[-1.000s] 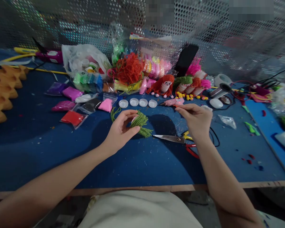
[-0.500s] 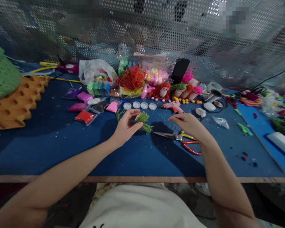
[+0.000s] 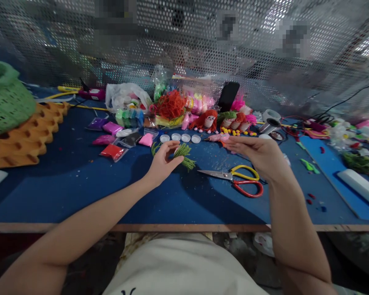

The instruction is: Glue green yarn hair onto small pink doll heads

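My left hand (image 3: 164, 162) pinches a bundle of green yarn (image 3: 186, 157) over the middle of the table. The strands fan out to the right of the thumb, and a small pale piece shows beside them, mostly hidden by the fingers. My right hand (image 3: 258, 153) is at the pink glue gun (image 3: 217, 137), its fingers stretched out over the handle end. Whether they touch it is hard to tell. Scissors (image 3: 226, 175) with one yellow and one red handle lie between and below my hands, blades pointing left.
Several white round caps (image 3: 185, 138) stand in a row behind my left hand. Yarn-haired dolls (image 3: 209, 119), orange yarn (image 3: 171, 103) and a phone (image 3: 228, 96) line the back. Clay packets (image 3: 113, 151) lie left, near a green basket (image 3: 9, 98). At right is a blue board (image 3: 332, 172).
My right hand has moved forward from above the scissors to the glue gun, uncovering the scissor handles. My left hand keeps the green yarn in about the same place.
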Demonstrator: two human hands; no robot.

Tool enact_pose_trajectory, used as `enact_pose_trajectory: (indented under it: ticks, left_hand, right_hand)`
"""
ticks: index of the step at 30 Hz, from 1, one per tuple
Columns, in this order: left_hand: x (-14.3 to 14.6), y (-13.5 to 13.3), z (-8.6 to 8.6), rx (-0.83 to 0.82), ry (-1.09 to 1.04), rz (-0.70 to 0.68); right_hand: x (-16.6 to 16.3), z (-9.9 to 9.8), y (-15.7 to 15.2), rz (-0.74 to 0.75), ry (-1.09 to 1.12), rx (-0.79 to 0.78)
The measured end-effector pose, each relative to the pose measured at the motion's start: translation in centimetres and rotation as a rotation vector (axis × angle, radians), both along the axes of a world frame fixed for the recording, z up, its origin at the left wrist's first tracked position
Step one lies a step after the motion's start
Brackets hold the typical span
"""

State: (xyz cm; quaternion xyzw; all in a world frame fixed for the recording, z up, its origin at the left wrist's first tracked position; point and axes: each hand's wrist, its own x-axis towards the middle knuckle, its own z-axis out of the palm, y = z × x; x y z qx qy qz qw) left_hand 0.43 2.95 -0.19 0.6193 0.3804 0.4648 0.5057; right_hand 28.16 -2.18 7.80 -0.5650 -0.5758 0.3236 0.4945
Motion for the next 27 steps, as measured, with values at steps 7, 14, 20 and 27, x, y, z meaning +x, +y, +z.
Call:
enact_pose_trajectory:
  ticks: [7, 14, 20, 27]
  left_hand:
    - [0.2, 0.2, -0.2, 0.021, -0.05, 0.024]
    - [0.2, 0.3, -0.3, 0.027, -0.046, 0.031]
    - [0.2, 0.3, -0.4, 0.027, -0.066, 0.041]
    - [0.2, -0.3, 0.1, -0.008, -0.061, 0.027]
  right_hand:
    - [-1.1, 0.9, 0.6, -0.087, 0.111, -0.016]
    - [-1.2, 0.7, 1.1, -0.108, 0.057, -0.081]
    - [0.1, 2.3, -0.6, 0.084, -0.344, -0.119]
    - [5.2, 6.3, -8.7, 0.129, -0.735, -0.168]
